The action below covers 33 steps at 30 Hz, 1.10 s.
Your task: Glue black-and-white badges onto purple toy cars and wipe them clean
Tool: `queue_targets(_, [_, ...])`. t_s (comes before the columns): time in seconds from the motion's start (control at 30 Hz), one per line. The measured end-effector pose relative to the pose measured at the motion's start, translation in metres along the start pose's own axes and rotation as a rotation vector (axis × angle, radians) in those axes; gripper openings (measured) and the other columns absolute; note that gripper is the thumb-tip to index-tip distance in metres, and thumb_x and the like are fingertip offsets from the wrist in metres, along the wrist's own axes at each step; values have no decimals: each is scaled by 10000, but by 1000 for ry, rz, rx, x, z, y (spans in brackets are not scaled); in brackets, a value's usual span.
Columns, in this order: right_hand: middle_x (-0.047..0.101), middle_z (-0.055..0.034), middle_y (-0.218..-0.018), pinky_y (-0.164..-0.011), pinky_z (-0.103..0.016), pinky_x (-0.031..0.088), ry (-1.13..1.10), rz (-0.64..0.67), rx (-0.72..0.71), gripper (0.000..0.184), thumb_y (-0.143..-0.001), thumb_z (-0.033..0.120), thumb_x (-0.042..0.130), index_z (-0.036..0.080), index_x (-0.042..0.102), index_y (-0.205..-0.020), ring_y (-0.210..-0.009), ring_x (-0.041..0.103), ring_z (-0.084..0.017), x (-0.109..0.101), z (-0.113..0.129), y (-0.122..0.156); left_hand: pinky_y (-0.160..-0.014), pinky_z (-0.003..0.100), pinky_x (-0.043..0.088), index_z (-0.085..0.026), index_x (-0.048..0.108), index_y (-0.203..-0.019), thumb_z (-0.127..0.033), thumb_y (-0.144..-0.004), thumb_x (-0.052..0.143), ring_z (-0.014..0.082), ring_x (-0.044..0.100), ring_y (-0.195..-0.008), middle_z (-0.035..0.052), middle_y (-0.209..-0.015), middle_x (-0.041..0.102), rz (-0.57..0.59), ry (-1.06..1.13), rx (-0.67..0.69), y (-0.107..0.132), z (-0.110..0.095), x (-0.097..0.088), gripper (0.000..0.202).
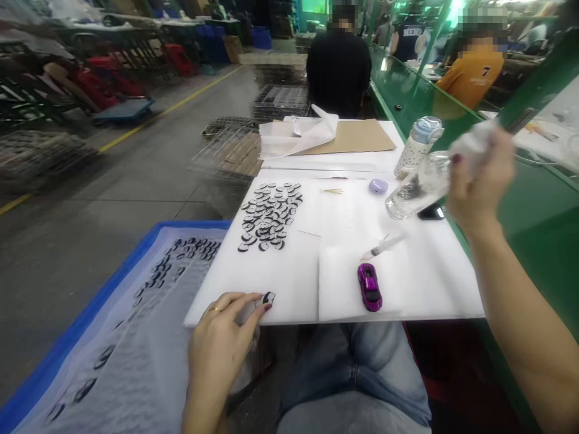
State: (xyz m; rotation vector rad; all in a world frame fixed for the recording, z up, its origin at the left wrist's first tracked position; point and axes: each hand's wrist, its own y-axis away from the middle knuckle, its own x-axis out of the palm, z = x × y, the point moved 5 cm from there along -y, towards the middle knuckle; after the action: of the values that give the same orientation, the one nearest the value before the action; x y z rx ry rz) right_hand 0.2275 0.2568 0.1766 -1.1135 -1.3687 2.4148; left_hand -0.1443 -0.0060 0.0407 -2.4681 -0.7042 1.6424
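Note:
My left hand [226,331] is closed in a pinch at the table's front left edge. Between thumb and fingers is a small black-and-white part [268,298]. At the right, my right hand [484,175] is raised and closed round a crumpled white cloth or tissue [474,141]; motion blurs it. Close beside it is a clear bottle [414,191] with dark bits inside; whether hand and bottle touch I cannot tell. A purple toy car [370,287] lies near the front edge, below a syringe-like tube [376,249]. Many similar small black-and-white parts [270,214] are spread at the table's left.
A blue-rimmed tray [149,232] with more parts stands low at the left. On the white table [289,283] are a lilac case [378,185], a phone [432,212] and a dotted tumbler [414,150]. Cardboard [362,135] lies at the back. A green conveyor [538,211] runs along the right.

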Motion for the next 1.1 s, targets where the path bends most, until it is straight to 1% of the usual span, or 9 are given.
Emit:
queue_targets(0.1, [571,-141,-1239,-1032,-434,409,57,70,-60,325,-937,323,582,217,505,-1234,-1190,513,-246,26,11,-2,-478,315,434,-267,773,-819,-478,-875,571,251,667,-712,45,-923,747,14,19,-14,-3,2,-1,297])
queue_targets(0.23, [646,-49,-1019,-886,-391,505,-74,84,175,139,-895,239,644,236,515,-948,-982,617,-210,47,9,-12,-486,311,460,-274,769,-788,-503,-795,673,254,672,-706,43,-863,753,-37,135,-179,-5,2,-15,249])
queue_targets(0.37, [625,-9,-820,-834,-280,513,-497,-66,540,288,-1005,147,415,240,364,-737,-805,629,-104,27,5,-36,-631,297,574,-246,767,-921,-455,-772,762,233,700,-825,46,-912,759,-127,603,-363,-4,-26,-19,257])
queue_targets(0.47, [409,70,-585,-585,-195,466,-795,-343,715,377,-1049,174,311,254,306,-681,-465,416,-45,-12,19,-33,-672,251,592,-226,769,-881,-407,-799,775,191,713,-804,47,-890,759,9,1000,-206,-9,-81,0,198])
queue_targets(0.57, [238,93,-480,-343,-220,255,-836,-444,503,447,-998,326,522,251,312,-612,-354,217,-63,-45,64,6,-657,261,598,-215,759,-885,-475,-799,774,174,700,-720,54,-802,741,260,1429,-133,-14,-133,30,274])
queue_targets(0.67, [473,60,-513,-322,-231,301,-720,-178,288,202,-928,361,648,219,595,-795,-343,365,-82,-44,112,71,-721,336,618,-195,726,-880,-580,-773,759,186,690,-738,73,-835,721,443,1676,-239,-17,-157,55,401])
queue_targets(0.73, [634,21,-633,-369,-224,390,-577,92,239,35,-903,237,675,223,665,-872,-422,529,-103,-27,131,109,-760,355,619,-195,707,-875,-601,-771,750,188,688,-764,67,-839,707,479,1728,-286,-17,-160,63,422])
queue_targets(0.8, [660,14,-660,-421,-219,443,-533,172,181,75,-878,147,676,217,680,-905,-489,589,-116,-15,141,131,-757,345,617,-196,707,-869,-590,-764,762,183,688,-757,60,-819,703,481,1752,-297,-16,-157,64,412])
queue_targets(1.1, [581,-78,-937,-500,-213,493,-362,84,-152,142,-888,109,578,148,681,-978,-642,561,-94,-3,181,117,-737,229,565,-186,786,-821,-414,-601,928,138,686,-725,32,-747,739,553,1931,-572,-4,-159,64,347])
